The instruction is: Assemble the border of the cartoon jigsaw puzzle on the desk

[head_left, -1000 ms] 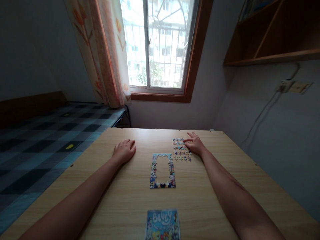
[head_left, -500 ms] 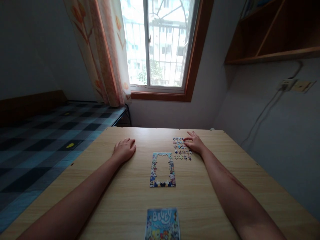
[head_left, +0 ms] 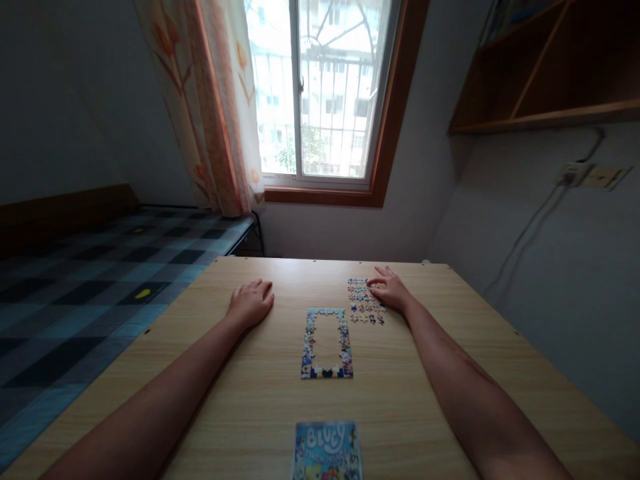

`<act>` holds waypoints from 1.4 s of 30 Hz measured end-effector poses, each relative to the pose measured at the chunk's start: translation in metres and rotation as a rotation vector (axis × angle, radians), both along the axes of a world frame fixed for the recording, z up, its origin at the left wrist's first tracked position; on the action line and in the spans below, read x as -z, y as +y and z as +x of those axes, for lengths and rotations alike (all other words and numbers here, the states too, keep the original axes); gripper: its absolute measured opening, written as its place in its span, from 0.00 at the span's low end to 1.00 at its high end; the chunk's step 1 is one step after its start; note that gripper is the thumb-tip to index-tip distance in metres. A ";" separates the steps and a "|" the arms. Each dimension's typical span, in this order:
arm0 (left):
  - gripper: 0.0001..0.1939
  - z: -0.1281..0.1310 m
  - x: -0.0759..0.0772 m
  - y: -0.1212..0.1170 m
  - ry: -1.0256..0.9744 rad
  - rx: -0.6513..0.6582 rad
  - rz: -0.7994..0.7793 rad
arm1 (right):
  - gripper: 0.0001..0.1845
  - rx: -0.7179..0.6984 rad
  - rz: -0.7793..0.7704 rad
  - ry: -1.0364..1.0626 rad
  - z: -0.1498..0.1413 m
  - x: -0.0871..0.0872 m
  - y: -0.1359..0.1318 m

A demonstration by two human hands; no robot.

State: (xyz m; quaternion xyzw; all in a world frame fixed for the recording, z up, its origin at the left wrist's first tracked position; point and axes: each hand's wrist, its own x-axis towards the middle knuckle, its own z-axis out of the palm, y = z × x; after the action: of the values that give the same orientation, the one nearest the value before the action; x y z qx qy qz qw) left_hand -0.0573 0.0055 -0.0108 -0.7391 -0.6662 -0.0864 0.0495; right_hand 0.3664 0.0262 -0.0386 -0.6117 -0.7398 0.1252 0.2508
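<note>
My left hand [head_left: 251, 301] lies palm down on the wooden table, holding nothing, its fingers stretched out. On the right, my right hand [head_left: 390, 289] rests with fingers spread at the edge of the loose jigsaw pieces [head_left: 361, 298], which are laid out in rows. Its fingertips cover some of these pieces; whether they touch one is too small to tell. Between the hands and nearer to me lies a joined jigsaw border [head_left: 307, 343], a rectangle with bare tabletop inside. Closest to me is a blue picture sheet or box lid [head_left: 326, 453] marked "Bluey".
The light wooden table [head_left: 240, 413] reaches toward a window [head_left: 333, 93] with a flowered curtain [head_left: 215, 107]. A bed with a checked cover [head_left: 100, 287] stands at the left. On the right are a wall shelf [head_left: 545, 117] and a plugged-in cable [head_left: 530, 230].
The view shifts slightly with my head. Both hands stay in nearly the same place, and the border and loose pieces look the same.
</note>
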 end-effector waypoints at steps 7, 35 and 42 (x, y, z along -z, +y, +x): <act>0.26 0.000 0.001 0.000 -0.013 0.007 0.008 | 0.14 -0.028 -0.053 0.023 0.003 0.002 0.005; 0.27 -0.001 0.000 0.000 -0.006 -0.012 -0.004 | 0.22 -0.144 -0.054 0.737 0.024 -0.004 0.002; 0.27 0.001 -0.001 0.000 -0.018 -0.003 0.003 | 0.26 -0.026 0.062 0.927 0.016 -0.036 0.001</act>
State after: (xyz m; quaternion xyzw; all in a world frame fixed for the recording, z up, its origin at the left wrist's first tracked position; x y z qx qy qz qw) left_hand -0.0562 0.0053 -0.0097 -0.7373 -0.6675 -0.0939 0.0449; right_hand 0.3828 0.0272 -0.0029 -0.4739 -0.5606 0.3664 0.5718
